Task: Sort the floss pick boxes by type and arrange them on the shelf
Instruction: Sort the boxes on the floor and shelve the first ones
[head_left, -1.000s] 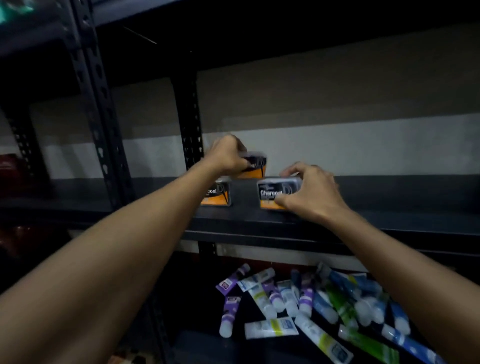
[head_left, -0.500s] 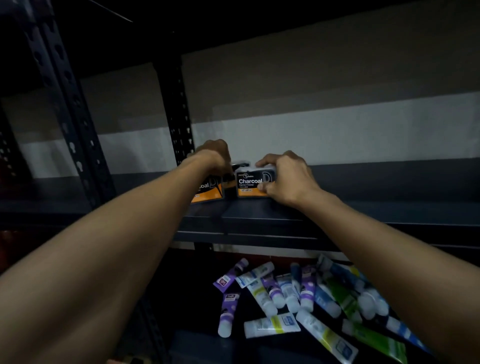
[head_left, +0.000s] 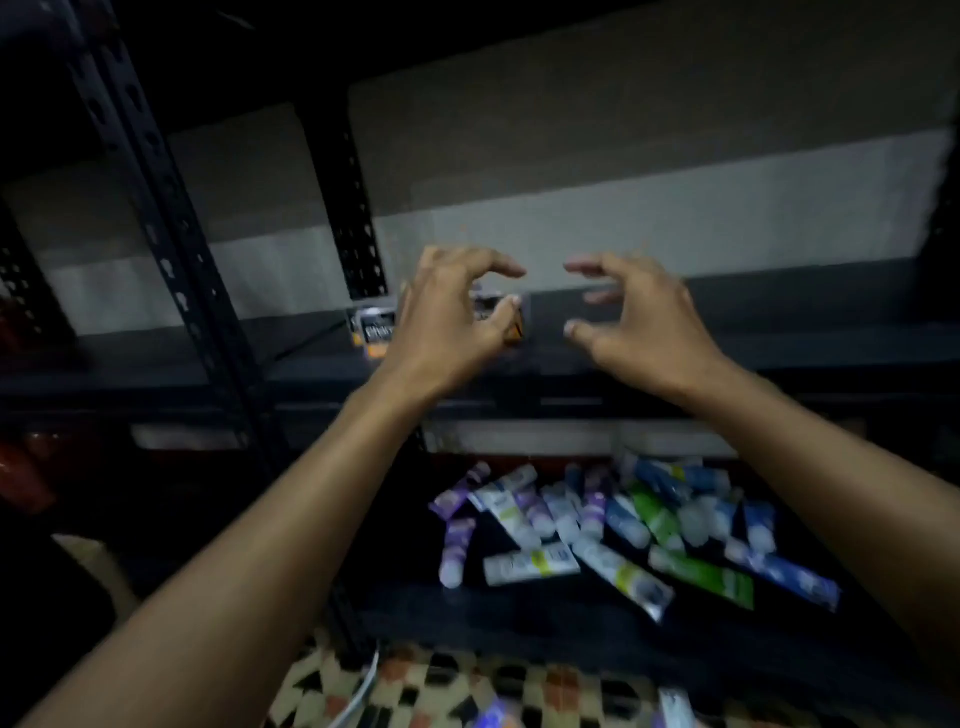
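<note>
1. While both hands hover spread and empty, the floss pick boxes (head_left: 375, 332) stand on the shelf (head_left: 779, 358), mostly hidden beyond the left hand (head_left: 447, 317).
2. Right hand (head_left: 631, 322): nothing held.
3. Judgement: light, stiff cartons; pinch opposite side faces.

Print on the floss pick box (head_left: 375, 328) and tubes (head_left: 597, 525) too blurred to read

Dim, murky frame — motion blur smears everything, corners fall to black, edges bow wide-angle.

Head camera faces the dark shelf (head_left: 779, 358) closely, tilted downward.
</note>
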